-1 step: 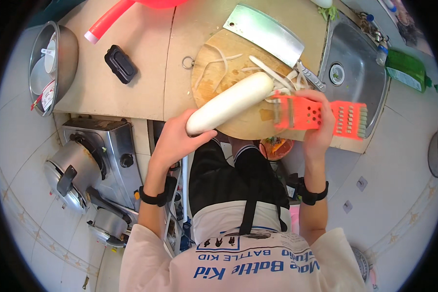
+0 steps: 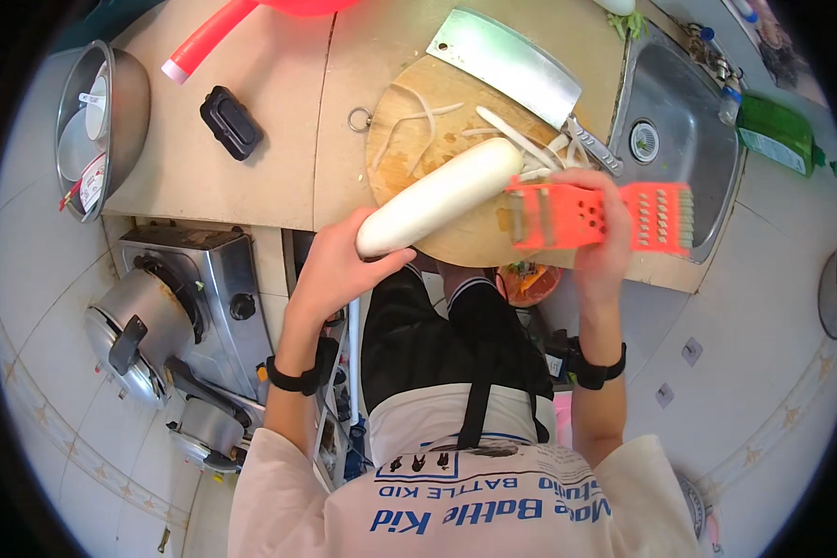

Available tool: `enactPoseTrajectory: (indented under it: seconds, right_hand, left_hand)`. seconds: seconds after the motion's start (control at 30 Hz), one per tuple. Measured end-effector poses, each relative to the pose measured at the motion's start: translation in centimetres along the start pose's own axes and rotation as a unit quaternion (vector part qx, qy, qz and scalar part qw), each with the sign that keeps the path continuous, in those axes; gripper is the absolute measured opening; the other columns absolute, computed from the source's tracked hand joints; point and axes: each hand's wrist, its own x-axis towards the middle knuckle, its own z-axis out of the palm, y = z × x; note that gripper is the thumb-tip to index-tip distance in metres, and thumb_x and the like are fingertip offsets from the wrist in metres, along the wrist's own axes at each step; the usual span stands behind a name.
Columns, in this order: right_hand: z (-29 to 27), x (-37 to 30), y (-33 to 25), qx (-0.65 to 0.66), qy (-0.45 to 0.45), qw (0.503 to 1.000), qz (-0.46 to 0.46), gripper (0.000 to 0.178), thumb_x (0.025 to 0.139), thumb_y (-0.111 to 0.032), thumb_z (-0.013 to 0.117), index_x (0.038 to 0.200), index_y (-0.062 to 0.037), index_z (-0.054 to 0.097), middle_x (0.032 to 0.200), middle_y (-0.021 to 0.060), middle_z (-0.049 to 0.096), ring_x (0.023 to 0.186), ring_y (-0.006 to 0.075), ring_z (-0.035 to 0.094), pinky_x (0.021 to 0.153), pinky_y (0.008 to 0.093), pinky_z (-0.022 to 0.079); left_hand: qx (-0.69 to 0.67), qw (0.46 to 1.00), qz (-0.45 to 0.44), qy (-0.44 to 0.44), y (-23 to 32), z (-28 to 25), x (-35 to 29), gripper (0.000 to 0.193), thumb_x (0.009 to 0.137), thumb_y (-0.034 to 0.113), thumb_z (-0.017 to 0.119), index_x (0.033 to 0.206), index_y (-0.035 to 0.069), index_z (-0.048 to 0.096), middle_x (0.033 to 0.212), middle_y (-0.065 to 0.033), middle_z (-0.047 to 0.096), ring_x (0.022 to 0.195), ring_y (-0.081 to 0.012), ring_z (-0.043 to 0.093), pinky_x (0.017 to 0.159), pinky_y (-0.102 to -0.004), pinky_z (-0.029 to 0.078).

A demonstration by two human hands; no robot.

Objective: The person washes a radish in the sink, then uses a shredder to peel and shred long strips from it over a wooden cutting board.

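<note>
A peeled white radish (image 2: 442, 197) slants over the round wooden cutting board (image 2: 409, 102). My left hand (image 2: 335, 265) is closed around its near end, with the thumb along the underside. In my right hand (image 2: 604, 232) is an orange-red grater (image 2: 660, 219), the fingers wrapped round its middle. Its left end comes close to the radish's far end; I cannot tell whether they touch. Pale peel strips (image 2: 521, 135) lie on the board. At the board's far edge rests a cleaver (image 2: 507, 60), its handle pointing toward the sink.
A steel sink (image 2: 684, 121) adjoins the board on the right, with a green bottle (image 2: 777, 135) beyond. Far left stand a metal basin (image 2: 132, 121) of dishes and a black case (image 2: 231, 123). A gas stove (image 2: 232, 279) with pressure cookers (image 2: 144, 316) is lower left. A red-handled vessel (image 2: 216, 37) sits far off.
My right hand has shifted slightly left with the grater, toward the radish. The left hand and the radish stay nearly in place.
</note>
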Motion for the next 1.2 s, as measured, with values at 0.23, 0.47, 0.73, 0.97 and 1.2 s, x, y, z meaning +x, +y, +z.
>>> enactPoseTrajectory:
  seconds: [0.23, 0.47, 0.73, 0.97, 1.2]
  right_hand:
    - [5.8, 0.9, 0.6, -0.112, -0.071, 0.991, 0.027, 0.011, 0.092, -0.012, 0.065, 0.098, -0.0017, 0.067, 0.093, 0.0048, 0.068, 0.085, 0.0125, 0.065, 0.077, 0.0278, 0.052]
    - [9.8, 0.6, 0.4, -0.119, -0.186, 0.975, 0.034, 0.009, 0.090, -0.007, 0.069, 0.097, -0.0023, 0.067, 0.091, 0.0030, 0.067, 0.081, 0.0104, 0.062, 0.073, 0.0266, 0.051]
    - [8.6, 0.3, 1.0, -0.081, -0.178, 0.979, 0.061, 0.011, 0.090, -0.008, 0.070, 0.099, -0.0036, 0.066, 0.090, 0.0028, 0.067, 0.083, 0.0101, 0.063, 0.075, 0.0263, 0.051]
    - [5.2, 2.3, 0.4, -0.157, -0.095, 0.983, 0.005, 0.011, 0.090, -0.008, 0.070, 0.099, -0.0028, 0.067, 0.093, 0.0029, 0.067, 0.083, 0.0091, 0.063, 0.074, 0.0245, 0.051]
    - [-0.2, 5.0, 0.9, -0.157, -0.007, 0.987, 0.020, 0.014, 0.092, -0.015, 0.071, 0.098, -0.0032, 0.067, 0.084, 0.0015, 0.067, 0.069, 0.0070, 0.062, 0.058, 0.0229, 0.050]
  left_hand:
    - [0.106, 0.993, 0.014, 0.050, 0.8, 0.5, -0.1, 0.049, 0.071, 0.027, 0.086, 0.107, 0.001, 0.065, 0.087, -0.0162, 0.072, 0.081, -0.0262, 0.072, 0.075, -0.0341, 0.054]
    - [0.162, 0.982, 0.036, 0.092, 0.5, 0.6, -0.1, 0.046, 0.071, 0.039, 0.084, 0.099, 0.006, 0.065, 0.079, -0.0175, 0.069, 0.077, -0.0367, 0.069, 0.066, -0.0417, 0.054]
    - [0.127, 0.989, 0.036, 0.065, 0.2, 0.2, 0.2, 0.048, 0.070, 0.038, 0.084, 0.098, 0.005, 0.065, 0.077, -0.0186, 0.069, 0.075, -0.0377, 0.069, 0.066, -0.0418, 0.054]
    - [0.106, 0.993, 0.011, 0.050, 0.5, 0.1, 0.3, 0.041, 0.073, 0.031, 0.084, 0.097, 0.002, 0.066, 0.082, -0.0180, 0.071, 0.077, -0.0314, 0.071, 0.070, -0.0370, 0.055]
    - [0.091, 0.995, 0.010, 0.040, 0.6, -0.1, 0.6, 0.040, 0.074, 0.025, 0.085, 0.097, -0.001, 0.067, 0.084, -0.0164, 0.072, 0.077, -0.0217, 0.072, 0.073, -0.0327, 0.054]
